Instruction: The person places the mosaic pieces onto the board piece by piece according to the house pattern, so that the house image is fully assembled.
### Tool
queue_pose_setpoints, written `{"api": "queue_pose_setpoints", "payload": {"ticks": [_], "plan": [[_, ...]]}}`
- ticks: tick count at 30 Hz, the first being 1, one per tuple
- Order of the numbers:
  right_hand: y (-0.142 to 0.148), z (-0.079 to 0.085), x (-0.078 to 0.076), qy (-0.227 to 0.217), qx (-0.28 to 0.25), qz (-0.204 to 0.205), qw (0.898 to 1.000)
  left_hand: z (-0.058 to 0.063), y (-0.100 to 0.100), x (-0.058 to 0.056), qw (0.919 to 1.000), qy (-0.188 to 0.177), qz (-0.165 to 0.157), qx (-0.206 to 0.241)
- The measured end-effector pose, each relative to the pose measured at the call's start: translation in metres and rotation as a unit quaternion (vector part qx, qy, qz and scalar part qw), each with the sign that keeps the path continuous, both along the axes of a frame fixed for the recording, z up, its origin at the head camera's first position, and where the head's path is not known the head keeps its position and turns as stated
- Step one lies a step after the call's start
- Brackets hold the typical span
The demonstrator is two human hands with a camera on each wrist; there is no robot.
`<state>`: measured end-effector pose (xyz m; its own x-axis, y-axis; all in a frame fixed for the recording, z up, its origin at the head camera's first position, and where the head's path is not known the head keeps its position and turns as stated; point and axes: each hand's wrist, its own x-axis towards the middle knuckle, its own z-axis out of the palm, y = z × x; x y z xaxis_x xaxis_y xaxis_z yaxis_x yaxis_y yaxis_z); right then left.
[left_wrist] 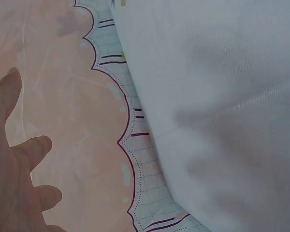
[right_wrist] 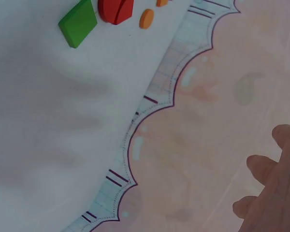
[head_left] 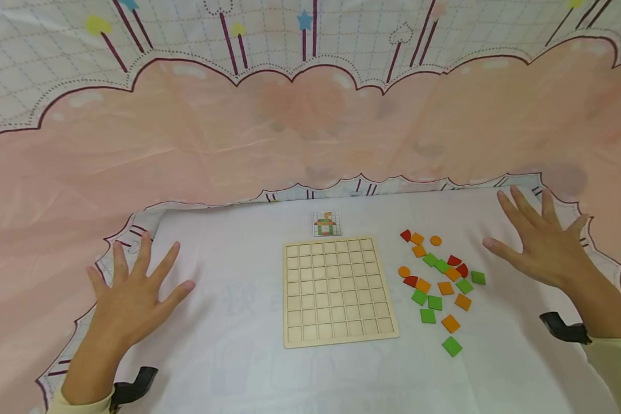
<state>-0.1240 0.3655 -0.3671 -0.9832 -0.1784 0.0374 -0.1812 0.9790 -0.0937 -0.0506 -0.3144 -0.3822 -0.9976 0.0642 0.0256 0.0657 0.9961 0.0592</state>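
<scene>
In the head view my left hand (head_left: 131, 302) hovers at the table's left side, fingers spread and holding nothing. My right hand (head_left: 548, 247) is spread the same way on the right, beyond the loose pieces. Between them lies a pale wooden grid board (head_left: 338, 291) with bare square cells. A small picture card (head_left: 326, 224) showing a coloured block figure sits just behind the board. Right of the board are scattered green squares (head_left: 452, 347), orange squares (head_left: 451, 324), orange discs (head_left: 436, 241) and red quarter-round pieces (head_left: 462, 270). The right wrist view shows a green square (right_wrist: 78, 23) near its top.
A white cloth (head_left: 227, 368) covers the table. Around its edges hangs a pink patterned cloth (head_left: 212, 144) with scalloped outlines, rising behind the table. Black straps (head_left: 134, 386) sit at both wrists, below pale yellow sleeves (head_left: 613, 368).
</scene>
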Motion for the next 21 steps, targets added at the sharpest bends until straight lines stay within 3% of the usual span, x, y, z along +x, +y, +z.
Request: {"api": "queue_pose_setpoints", "payload": {"ticks": [21], "plan": [[0.0025,-0.0075,-0.0017,-0.014,-0.015,0.008,1.0,0.0021,-0.0015,0.0055,0.9998,0.018,-0.005,0.011]]}}
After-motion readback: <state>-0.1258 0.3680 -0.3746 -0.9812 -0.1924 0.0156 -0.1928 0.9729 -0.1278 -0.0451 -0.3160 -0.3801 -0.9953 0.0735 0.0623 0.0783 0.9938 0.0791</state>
